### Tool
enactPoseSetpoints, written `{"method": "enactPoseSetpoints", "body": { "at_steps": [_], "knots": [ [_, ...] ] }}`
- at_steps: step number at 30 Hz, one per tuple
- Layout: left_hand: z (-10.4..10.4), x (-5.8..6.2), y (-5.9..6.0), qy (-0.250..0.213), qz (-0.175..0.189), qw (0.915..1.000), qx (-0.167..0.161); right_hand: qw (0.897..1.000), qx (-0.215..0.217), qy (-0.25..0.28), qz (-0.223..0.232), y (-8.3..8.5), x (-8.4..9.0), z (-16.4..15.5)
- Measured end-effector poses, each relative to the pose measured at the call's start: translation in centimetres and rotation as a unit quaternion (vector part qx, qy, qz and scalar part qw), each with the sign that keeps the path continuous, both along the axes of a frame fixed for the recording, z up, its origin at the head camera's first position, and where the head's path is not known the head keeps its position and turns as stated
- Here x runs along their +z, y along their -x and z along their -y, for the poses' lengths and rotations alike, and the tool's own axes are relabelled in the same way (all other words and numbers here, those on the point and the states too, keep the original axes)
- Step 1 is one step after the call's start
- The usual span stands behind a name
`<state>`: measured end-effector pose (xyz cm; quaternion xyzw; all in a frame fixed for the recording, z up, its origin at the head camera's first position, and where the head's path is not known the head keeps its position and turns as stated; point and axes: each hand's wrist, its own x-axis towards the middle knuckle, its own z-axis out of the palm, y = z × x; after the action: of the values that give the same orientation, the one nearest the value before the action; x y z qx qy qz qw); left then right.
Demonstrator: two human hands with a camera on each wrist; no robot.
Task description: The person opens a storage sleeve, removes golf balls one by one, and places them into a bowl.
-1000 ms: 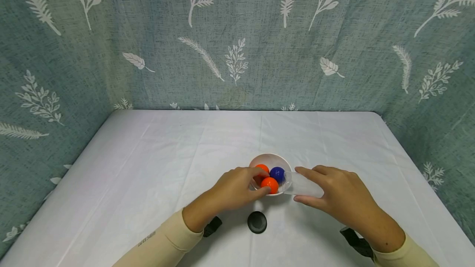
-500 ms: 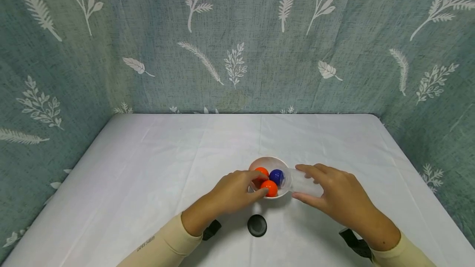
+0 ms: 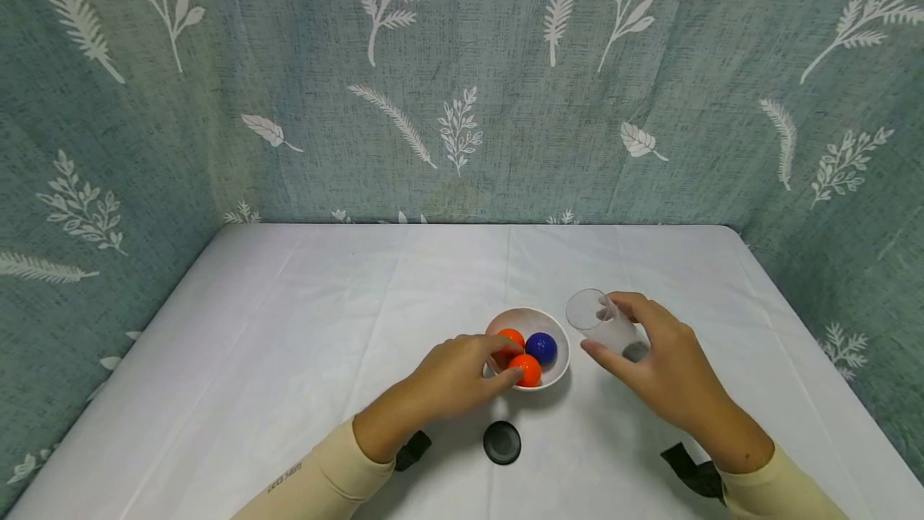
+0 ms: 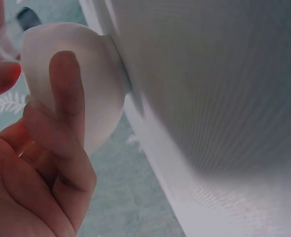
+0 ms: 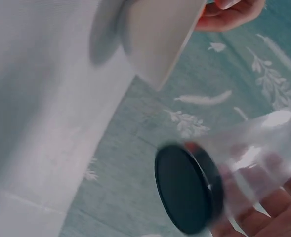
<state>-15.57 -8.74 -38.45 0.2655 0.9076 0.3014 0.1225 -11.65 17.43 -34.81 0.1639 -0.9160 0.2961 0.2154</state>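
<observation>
- Clear plastic cylindrical container (image 3: pixel 605 327): I see my right hand (image 3: pixel 660 371) with fingers and thumb curled round it, lifted and tilted, its open mouth pointing up and away from the bowl; half a second ago it lay on its side with its mouth at the bowl's right rim. It is now just to the right of the bowl and apart from it. I judge the emptying into the bowl to be over and the container withdrawn.
- Container base: the right wrist view shows a dark round bottom (image 5: pixel 187 187) and nothing I can make out inside the clear wall.
- Shallow white round bowl (image 3: pixel 556 343): my left hand (image 3: pixel 451 379) steadies it, fingers curled against its left wall (image 4: pixel 66 89), fingertips at the rim; this grip is unchanged from the earlier views.
- Count in the bowl: two glossy orange balls, one at the back left (image 3: pixel 511 338) and one at the front (image 3: pixel 528 369); one glossy blue ball (image 3: pixel 541 347) to the right of them. Three balls in all.
- Count beside the bowl: one black round lid (image 3: pixel 501 442), lying flat on the white tablecloth (image 3: pixel 325 303) just in front of the bowl, touched by neither hand.
- One bowl, one container, one lid.
</observation>
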Motion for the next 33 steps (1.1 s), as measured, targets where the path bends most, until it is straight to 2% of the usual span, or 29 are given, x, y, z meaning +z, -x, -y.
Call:
{"method": "enactPoseSetpoints", "body": {
  "at_steps": [8, 13, 18, 23, 28, 33],
  "knots": [
    [-0.1, 0.2, 0.0, -0.005, -0.003, 1.0000, -0.002, 0.993, -0.008, 0.069, 0.094, 1.7, -1.3, -1.5],
    [-0.1, 0.2, 0.1, -0.007, 0.000, 1.0000, -0.001, 0.979, -0.008, 0.090, 0.181, 2.6, -2.0, -2.2],
    [-0.1, 0.1, 0.3, -0.007, -0.003, 1.0000, -0.001, 0.970, -0.013, 0.099, 0.223, 3.2, -2.7, -2.6],
    [-0.2, -0.1, 0.4, -0.008, 0.002, 0.9999, -0.006, 0.963, -0.020, 0.105, 0.247, 3.3, -3.2, -3.0],
    [-0.3, -0.2, 0.6, -0.008, 0.002, 0.9999, -0.011, 0.967, -0.024, 0.093, 0.236, 3.4, -3.4, -3.3],
    [-0.3, 0.1, 0.7, -0.012, -0.003, 0.9998, -0.013, 0.969, -0.010, 0.083, 0.231, 3.5, -3.6, -3.7]
  ]
}}
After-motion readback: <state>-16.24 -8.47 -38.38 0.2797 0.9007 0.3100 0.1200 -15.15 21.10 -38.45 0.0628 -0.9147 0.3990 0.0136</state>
